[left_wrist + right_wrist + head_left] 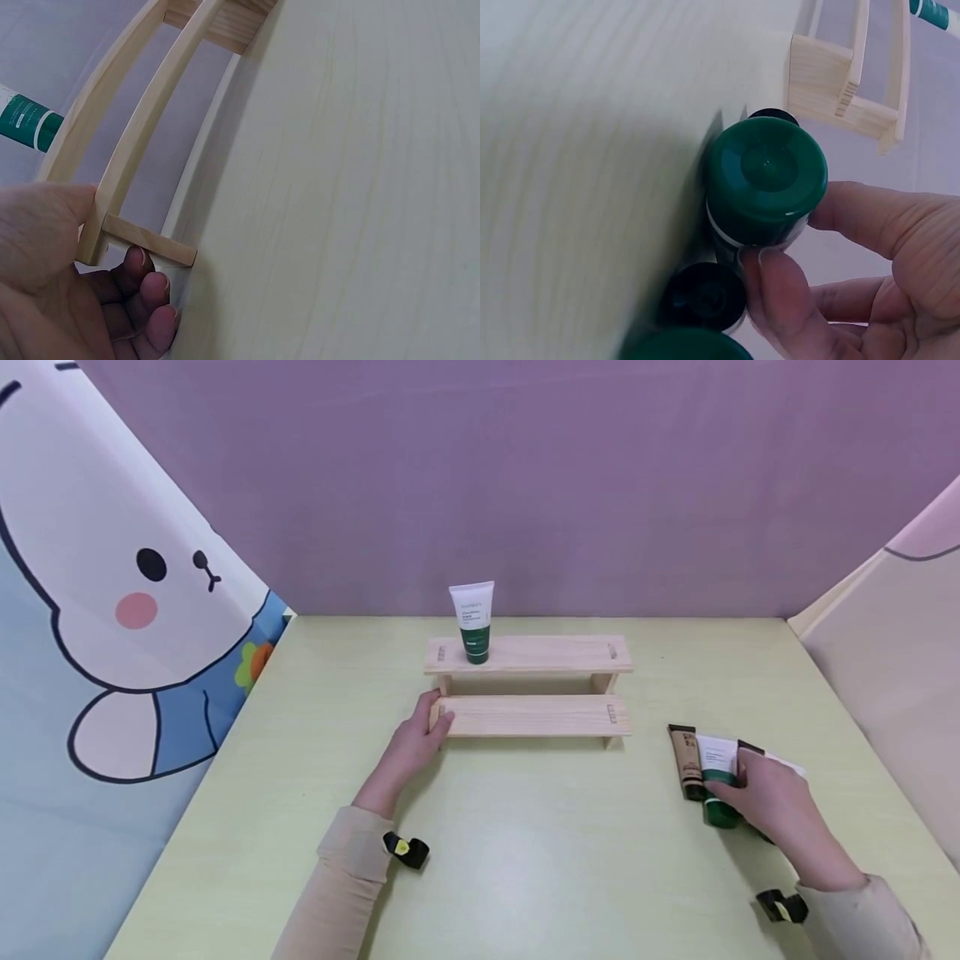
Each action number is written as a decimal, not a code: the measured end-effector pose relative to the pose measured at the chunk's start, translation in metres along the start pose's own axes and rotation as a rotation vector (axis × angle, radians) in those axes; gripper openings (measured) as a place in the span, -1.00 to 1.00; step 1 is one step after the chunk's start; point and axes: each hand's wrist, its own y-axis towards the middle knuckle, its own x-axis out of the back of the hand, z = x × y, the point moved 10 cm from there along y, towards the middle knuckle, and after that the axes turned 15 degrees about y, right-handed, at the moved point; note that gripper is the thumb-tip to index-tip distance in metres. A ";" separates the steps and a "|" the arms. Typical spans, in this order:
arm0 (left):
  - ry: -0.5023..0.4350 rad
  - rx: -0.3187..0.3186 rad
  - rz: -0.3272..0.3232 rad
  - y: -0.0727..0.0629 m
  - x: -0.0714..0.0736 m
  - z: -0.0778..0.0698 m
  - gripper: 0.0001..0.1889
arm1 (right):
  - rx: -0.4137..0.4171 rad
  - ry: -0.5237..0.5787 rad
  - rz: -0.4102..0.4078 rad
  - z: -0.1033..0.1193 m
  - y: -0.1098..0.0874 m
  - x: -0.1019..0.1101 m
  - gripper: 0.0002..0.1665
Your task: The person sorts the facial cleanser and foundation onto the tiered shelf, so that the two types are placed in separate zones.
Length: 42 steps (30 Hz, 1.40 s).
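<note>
My left hand (411, 745) grips the left end of the lower board of a two-step wooden rack (532, 717), thumb on top. In the left wrist view its fingers (156, 289) curl below the board beside the support. At the right, my right hand (776, 797) pinches a white squeeze tube with a green cap (718, 760) that lies among other tubes. The right wrist view shows the green cap (769, 169) between thumb and finger. A brown tube with a dark cap (686, 762) lies just left of it. More tubes are partly hidden by the hand.
A white-and-green tube (474, 620) stands cap down on the left part of the rack's upper board. The pale wood-grain table (547, 852) meets a purple backdrop (525, 493) behind. A printed cartoon cloth (112, 710) borders the left side.
</note>
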 end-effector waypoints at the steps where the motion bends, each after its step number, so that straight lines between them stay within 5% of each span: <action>1: -0.001 0.002 -0.001 0.000 0.000 0.000 -0.40 | -0.009 0.003 0.009 0.000 0.001 -0.001 -0.57; 12: -0.005 -0.006 -0.001 -0.002 0.002 -0.002 -0.41 | -0.086 0.053 0.097 -0.006 0.007 -0.019 -0.39; 20: -0.004 -0.015 -0.007 -0.001 0.002 -0.003 -0.39 | -0.056 0.102 0.048 -0.003 -0.001 -0.012 -0.12; 42: -0.003 -0.026 -0.017 -0.004 0.003 -0.003 -0.43 | 0.130 0.249 -0.105 0.051 0.004 0.016 -0.18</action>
